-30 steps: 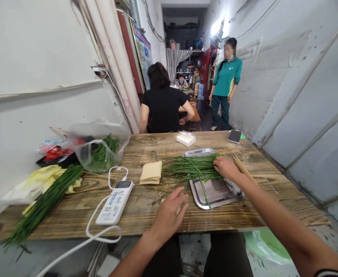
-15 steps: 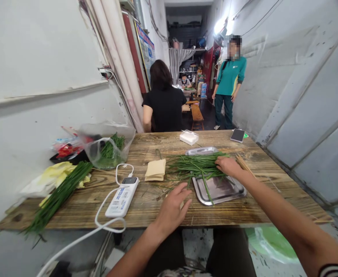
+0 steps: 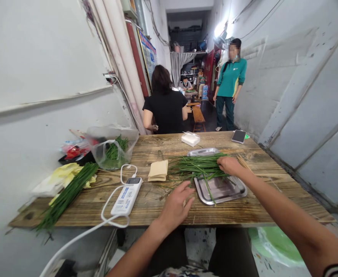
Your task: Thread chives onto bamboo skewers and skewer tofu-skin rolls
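Long green garlic chives lie in a loose heap across a metal tray, with a few stalks hanging over its near side. My right hand is at the right end of this heap, fingers curled down and closed on some chives; its fingertips are partly hidden. My left hand hovers over the table just left of the tray, fingers apart and holding nothing. A stack of tan square sheets sits left of the heap. Thin wooden sticks lie beyond my right wrist.
At the left are a white power bank with a cable, another chive bundle and a plastic bag holding greens. A white box and a phone lie at the far edge. Several people are beyond the table.
The view has shifted slightly, so the table appears a little farther right. My hands have hardly moved. The seated person's left hand now shows beside their body.
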Available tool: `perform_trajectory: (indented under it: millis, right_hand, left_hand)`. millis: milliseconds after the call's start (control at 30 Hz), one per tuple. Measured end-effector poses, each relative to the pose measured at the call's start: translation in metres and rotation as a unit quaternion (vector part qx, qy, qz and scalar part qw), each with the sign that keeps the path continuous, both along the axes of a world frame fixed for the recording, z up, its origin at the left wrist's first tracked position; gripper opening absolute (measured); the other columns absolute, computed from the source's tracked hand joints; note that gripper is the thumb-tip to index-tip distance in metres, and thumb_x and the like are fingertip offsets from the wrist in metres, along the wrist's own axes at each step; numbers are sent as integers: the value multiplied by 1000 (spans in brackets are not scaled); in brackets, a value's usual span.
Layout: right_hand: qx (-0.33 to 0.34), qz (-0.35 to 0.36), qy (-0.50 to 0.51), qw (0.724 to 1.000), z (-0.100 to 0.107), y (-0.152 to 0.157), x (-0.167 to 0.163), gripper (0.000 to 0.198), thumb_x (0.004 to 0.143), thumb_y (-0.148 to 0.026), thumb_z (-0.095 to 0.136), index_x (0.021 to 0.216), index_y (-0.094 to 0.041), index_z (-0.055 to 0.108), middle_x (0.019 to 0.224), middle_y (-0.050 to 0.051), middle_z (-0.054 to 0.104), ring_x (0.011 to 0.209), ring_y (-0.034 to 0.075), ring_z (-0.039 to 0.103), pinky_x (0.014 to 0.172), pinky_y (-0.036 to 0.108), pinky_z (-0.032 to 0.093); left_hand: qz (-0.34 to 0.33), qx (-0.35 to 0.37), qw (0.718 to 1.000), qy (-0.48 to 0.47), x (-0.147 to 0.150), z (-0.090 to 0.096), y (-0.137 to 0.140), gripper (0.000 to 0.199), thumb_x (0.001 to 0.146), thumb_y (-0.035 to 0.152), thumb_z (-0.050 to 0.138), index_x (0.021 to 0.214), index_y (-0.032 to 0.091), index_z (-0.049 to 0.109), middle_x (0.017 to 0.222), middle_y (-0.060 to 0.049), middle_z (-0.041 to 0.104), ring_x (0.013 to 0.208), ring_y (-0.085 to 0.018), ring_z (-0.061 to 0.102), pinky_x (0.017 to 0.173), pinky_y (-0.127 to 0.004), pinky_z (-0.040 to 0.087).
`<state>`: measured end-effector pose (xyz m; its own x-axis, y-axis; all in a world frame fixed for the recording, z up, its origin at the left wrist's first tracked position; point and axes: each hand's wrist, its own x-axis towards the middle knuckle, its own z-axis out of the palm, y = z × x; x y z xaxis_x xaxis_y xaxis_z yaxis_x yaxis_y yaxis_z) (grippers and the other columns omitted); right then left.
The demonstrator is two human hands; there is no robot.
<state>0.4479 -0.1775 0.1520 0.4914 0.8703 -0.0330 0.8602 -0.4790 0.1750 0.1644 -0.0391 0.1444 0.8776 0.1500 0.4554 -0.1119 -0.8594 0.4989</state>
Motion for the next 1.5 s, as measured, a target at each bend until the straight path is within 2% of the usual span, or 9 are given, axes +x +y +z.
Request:
perform_trajectory:
  millis: [367, 700, 833, 967, 1133, 1233, 1300, 1400, 1500]
  right_hand:
    - [-3, 2, 61, 998, 4, -5, 8, 10, 81, -23, 60, 85, -20, 68, 84, 2, 71, 77, 15, 64, 61, 20, 38]
    - [-7, -28, -14, 999, 32, -8, -1, 18, 85, -16, 53, 88, -16, 71, 89, 14, 71, 83, 24, 65, 69, 27, 42]
    - [-7, -13, -40, 999, 48, -16, -17, 18, 82, -9, 52, 80, -13, 70, 85, 17, 70, 85, 27, 63, 71, 30, 40]
    - [37, 66, -117, 990, 64, -16, -55, 17, 85, -10, 51, 83, -11, 68, 83, 17, 66, 92, 30, 55, 74, 36, 36]
    - [83, 100, -142, 981, 58, -18, -90, 23, 91, -13, 44, 91, -13, 67, 85, 14, 64, 87, 27, 50, 73, 36, 34]
    - [155, 69, -127, 977, 42, -33, -89, 29, 94, -16, 38, 107, -15, 64, 103, 14, 64, 93, 27, 50, 78, 38, 35]
    - [270, 23, -95, 958, 27, -47, -82, 36, 94, -19, 38, 126, -18, 53, 125, 14, 56, 105, 29, 49, 86, 41, 37]
    - [484, -52, 31, 873, -1, -64, -69, 58, 89, -16, 36, 146, -19, 23, 142, 13, 41, 120, 25, 46, 95, 41, 40]
    - [565, -37, 184, 803, -26, -64, -62, 70, 82, -9, 33, 148, -20, 13, 146, 11, 36, 125, 20, 46, 98, 39, 44]
  left_hand:
    - [-24, 18, 999, 19, 2, -1, -1, 26, 86, 18, 52, 109, 16, 64, 127, -13, 56, 111, -21, 60, 96, -37, 50]
    - [-45, 46, 998, 11, 13, 8, 2, 26, 86, 16, 51, 108, 18, 63, 122, -12, 59, 112, -21, 58, 96, -37, 50]
    - [-23, 75, 997, -22, 40, 17, 1, 25, 89, 19, 47, 108, 16, 64, 117, -12, 63, 109, -22, 59, 95, -40, 50]
    - [-16, 98, 994, -39, 83, 34, -10, 31, 89, 19, 47, 118, 14, 57, 124, -13, 59, 119, -24, 52, 107, -47, 36]
    - [-118, 17, 992, 38, 128, 43, -19, 34, 85, 14, 45, 117, 14, 56, 117, -12, 63, 111, -23, 56, 99, -40, 42]
    - [-158, -24, 985, 63, 139, 37, -16, 33, 85, 14, 41, 113, 15, 58, 109, -10, 66, 104, -22, 59, 94, -35, 45]
    - [-147, -25, 986, 69, 141, 32, -12, 29, 86, 18, 41, 108, 14, 60, 105, -11, 66, 100, -23, 59, 91, -36, 45]
    - [-144, -46, 985, 86, 142, 24, -7, 25, 88, 23, 39, 88, 14, 62, 88, -9, 66, 85, -20, 59, 80, -32, 46]
    - [-177, -146, 964, 137, 141, 19, -8, 27, 88, 26, 38, 70, 14, 54, 69, -3, 59, 62, -12, 51, 62, -23, 42]
